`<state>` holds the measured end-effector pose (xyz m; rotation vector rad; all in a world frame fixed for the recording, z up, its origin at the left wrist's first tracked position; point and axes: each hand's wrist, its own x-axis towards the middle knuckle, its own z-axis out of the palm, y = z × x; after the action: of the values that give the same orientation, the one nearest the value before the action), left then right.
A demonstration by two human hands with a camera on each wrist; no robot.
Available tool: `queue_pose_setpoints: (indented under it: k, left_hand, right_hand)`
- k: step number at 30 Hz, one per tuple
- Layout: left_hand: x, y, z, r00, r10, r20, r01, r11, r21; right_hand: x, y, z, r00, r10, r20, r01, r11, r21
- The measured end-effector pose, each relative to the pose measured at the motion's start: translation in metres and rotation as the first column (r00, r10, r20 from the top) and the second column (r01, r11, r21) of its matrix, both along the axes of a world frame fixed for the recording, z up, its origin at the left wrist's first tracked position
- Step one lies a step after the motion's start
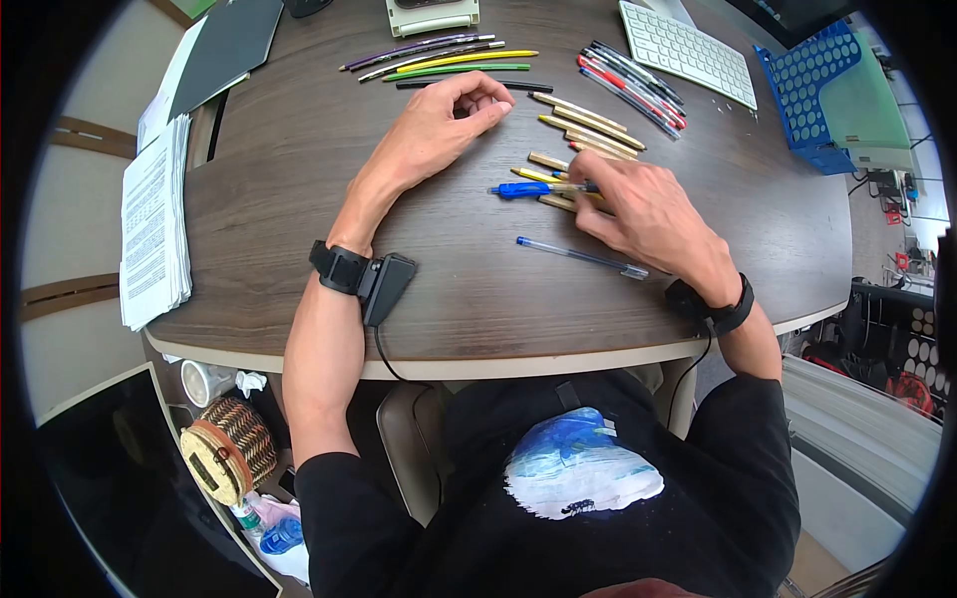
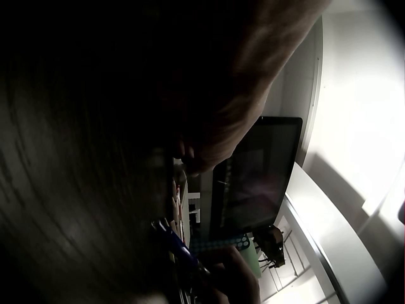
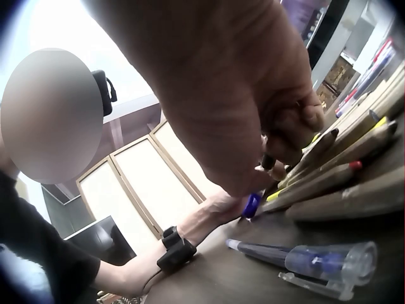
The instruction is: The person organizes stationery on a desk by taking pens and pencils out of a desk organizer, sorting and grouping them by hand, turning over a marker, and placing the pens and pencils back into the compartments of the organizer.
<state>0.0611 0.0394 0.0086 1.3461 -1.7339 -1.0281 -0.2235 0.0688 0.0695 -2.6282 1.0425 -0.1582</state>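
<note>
My right hand (image 1: 643, 204) pinches a blue-and-clear pen (image 1: 523, 189) near one end, its blue part pointing left, over several wooden pencils (image 1: 600, 122) laid in a slanted row. In the left wrist view the blue pen (image 2: 177, 246) looks dark. Nearer the desk's front edge lies a clear capped pen (image 1: 578, 256) with blue ink, seen close up in the right wrist view. My left hand (image 1: 429, 125) rests left of the pencil row, fingers loosely curled with nothing in them. It overlaps a black pencil (image 1: 528, 87) below several coloured pencils (image 1: 459, 70).
Red, blue and black pens (image 1: 633, 90) lie in a bunch at the back right, beside a white keyboard (image 1: 688, 50). A blue perforated holder (image 1: 812, 95) stands at the right edge. Stacked papers (image 1: 157, 224) sit at the left edge. Cables run from both wrist cameras.
</note>
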Motion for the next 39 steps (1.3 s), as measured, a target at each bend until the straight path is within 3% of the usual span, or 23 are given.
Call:
queue_pose_setpoints:
  k: [8, 10, 14, 16, 17, 19, 20, 23, 25, 28, 30, 33, 39]
  left_hand:
    - [0.0, -0.001, 0.001, 1.0, -0.011, -0.014, 0.011, 1.0, -0.025]
    - [0.001, -0.001, 0.001, 1.0, -0.01, -0.018, 0.01, 1.0, -0.027]
    - [0.003, -0.003, 0.0, 0.996, 0.001, -0.094, -0.004, 0.999, -0.035]
    - [0.005, -0.006, -0.003, 0.987, 0.009, -0.162, -0.009, 1.0, -0.004]
    - [0.007, -0.007, -0.006, 0.986, 0.02, -0.164, -0.021, 1.0, -0.007]
    - [0.008, -0.009, -0.011, 0.99, -0.029, -0.138, 0.023, 0.999, -0.045]
    - [0.004, -0.002, 0.003, 0.996, 0.04, -0.081, -0.033, 0.996, 0.087]
    - [0.003, -0.003, -0.001, 0.995, 0.019, -0.103, -0.017, 1.0, 0.011]
    - [0.003, -0.002, 0.002, 0.998, 0.023, -0.064, -0.025, 1.0, -0.019]
    - [0.003, 0.0, 0.008, 0.997, 0.003, -0.073, -0.004, 1.0, -0.012]
    - [0.003, -0.001, 0.008, 0.998, 0.009, -0.065, -0.01, 1.0, -0.012]
    - [0.003, -0.001, 0.007, 0.997, 0.012, -0.074, -0.013, 1.0, -0.011]
    - [0.004, 0.002, 0.006, 0.993, 0.023, -0.119, -0.026, 0.999, -0.027]
  right_hand:
    - [0.019, -0.016, -0.003, 0.999, 0.006, 0.041, -0.006, 1.0, 0.0]
    - [0.023, -0.023, -0.013, 0.997, 0.04, 0.068, -0.033, 0.995, -0.096]
    - [0.033, -0.03, -0.009, 0.968, 0.164, 0.192, -0.152, 0.985, -0.076]
    - [0.039, -0.027, 0.013, 0.987, -0.111, 0.116, 0.082, 0.97, 0.228]
    - [0.04, -0.029, 0.014, 0.989, -0.099, 0.114, 0.071, 0.972, 0.226]
    - [0.039, -0.036, 0.016, 0.872, -0.244, 0.424, 0.098, 0.936, 0.337]
    - [0.04, -0.049, 0.016, 0.872, -0.233, 0.43, 0.103, 0.947, 0.304]
    - [0.06, -0.085, 0.024, 0.874, -0.226, 0.43, 0.136, 0.964, 0.229]
    - [0.073, -0.124, 0.002, 0.854, -0.126, 0.505, 0.077, 0.99, 0.116]
    - [0.108, -0.149, 0.002, 0.864, -0.098, 0.493, 0.074, 0.995, 0.068]
    - [0.131, -0.158, -0.002, 0.918, -0.034, 0.395, 0.064, 0.996, -0.063]
    - [0.158, -0.16, -0.012, 0.935, 0.045, 0.353, -0.026, 0.998, -0.059]
    - [0.147, -0.155, -0.017, 0.958, -0.02, 0.287, 0.009, 0.999, 0.038]
